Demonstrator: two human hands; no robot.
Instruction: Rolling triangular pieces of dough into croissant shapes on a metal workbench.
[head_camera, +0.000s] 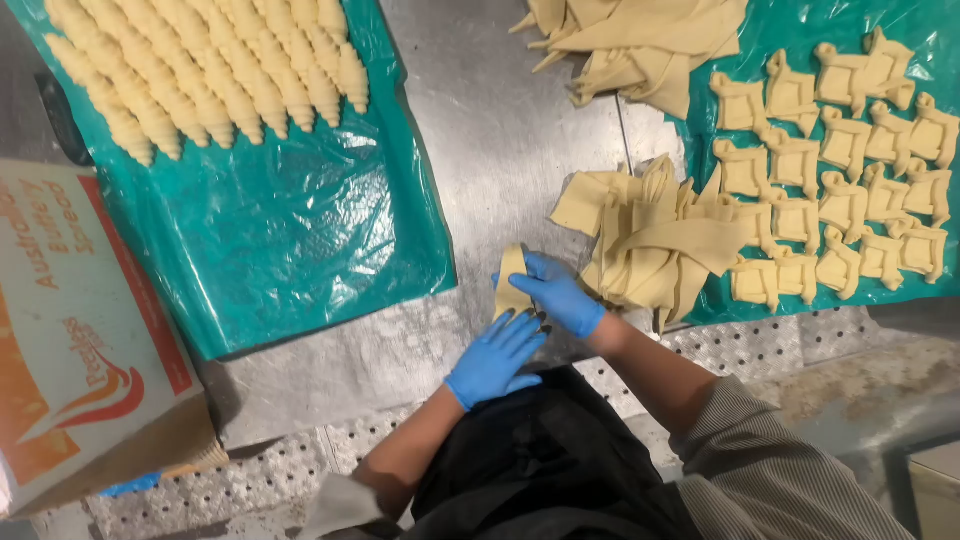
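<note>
A pale strip of raw dough (512, 285) lies on the steel table (500, 130) in front of me. My right hand (556, 292), in a blue glove, rests on its upper right side and pinches it. My left hand (497, 355), also in a blue glove, lies flat with spread fingers over the strip's near end. Just to the right of my hands a loose heap of cut dough pieces (655, 240) is piled on the table's edge and on a green plastic sheet (920, 40).
Rolled croissants (200, 70) lie in rows on a teal sheet (300, 230) at the far left. Folded square pastries (850, 180) cover the green sheet at the right. More dough triangles (630, 45) sit at the top. A cardboard box (80, 340) stands at the near left.
</note>
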